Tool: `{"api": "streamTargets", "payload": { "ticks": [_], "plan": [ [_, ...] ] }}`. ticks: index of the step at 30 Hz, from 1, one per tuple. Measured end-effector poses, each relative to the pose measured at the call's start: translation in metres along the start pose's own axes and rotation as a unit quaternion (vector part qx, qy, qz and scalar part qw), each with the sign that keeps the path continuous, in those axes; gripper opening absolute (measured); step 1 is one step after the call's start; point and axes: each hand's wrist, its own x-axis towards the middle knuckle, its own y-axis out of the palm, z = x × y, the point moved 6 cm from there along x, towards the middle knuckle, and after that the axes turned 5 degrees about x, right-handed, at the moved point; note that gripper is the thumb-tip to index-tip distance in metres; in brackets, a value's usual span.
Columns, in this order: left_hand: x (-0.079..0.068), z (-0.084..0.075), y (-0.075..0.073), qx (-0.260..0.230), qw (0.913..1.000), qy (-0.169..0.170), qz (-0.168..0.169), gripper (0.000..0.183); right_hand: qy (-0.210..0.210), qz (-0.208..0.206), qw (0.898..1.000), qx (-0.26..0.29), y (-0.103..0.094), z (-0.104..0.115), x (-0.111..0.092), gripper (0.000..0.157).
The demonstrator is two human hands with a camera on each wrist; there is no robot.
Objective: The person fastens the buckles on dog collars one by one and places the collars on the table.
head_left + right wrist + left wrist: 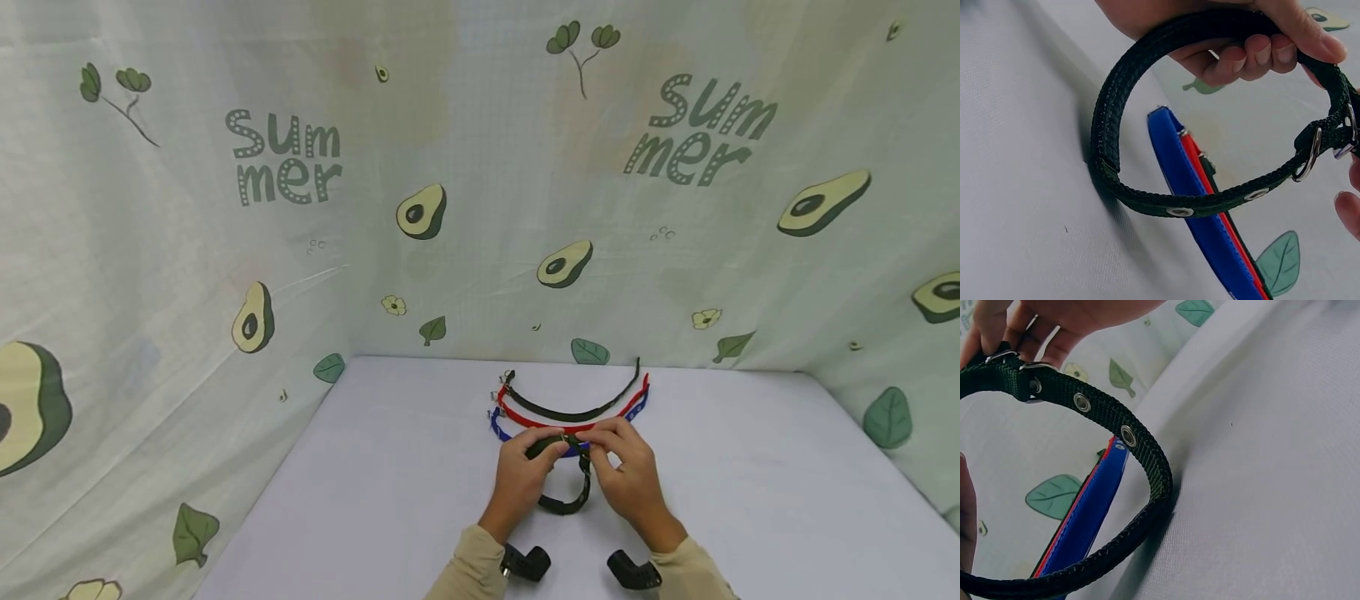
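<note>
A dark green, nearly black dog collar (566,506) is fastened in a loop, its lower side near or against the white table. The left hand (521,471) grips the collar's smooth padded stretch between thumb and curled fingers. At the other side, the right hand (624,471) pinches the strap by the metal buckle (1038,365). A metal ring (1313,156) sits next to the buckle, and metal eyelets (1180,212) line the webbing. Part of the buckle is hidden behind the right hand's fingers.
Beyond the hands, a black collar (570,415), a red collar (517,417) and a blue collar (497,427) lie in nested curves on the white table (390,500). A printed cloth (480,325) hangs behind the table. Black devices (633,571) sit at both wrists.
</note>
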Motion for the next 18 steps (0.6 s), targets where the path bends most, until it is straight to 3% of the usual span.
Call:
{"api": "streamTargets", "payload": {
  "ticks": [6, 13, 18],
  "plan": [
    [-0.001, -0.005, -0.001, 0.0, 0.9999, -0.013, -0.002, 0.021, 0.018, -0.005, 1.0, 0.017, 0.003, 0.004, -0.001, 0.034],
    [-0.003, -0.03, -0.005, -0.011, 0.9999, -0.001, 0.001, 0.021, -0.003, -0.016, 0.999, 0.03, 0.007, 0.011, -0.002, 0.036],
    [-0.003, -0.033, -0.006, -0.013, 0.9999, 0.003, 0.003, 0.021, 0.018, -0.009, 1.0, 0.02, 0.008, 0.009, -0.004, 0.035]
  ]
}}
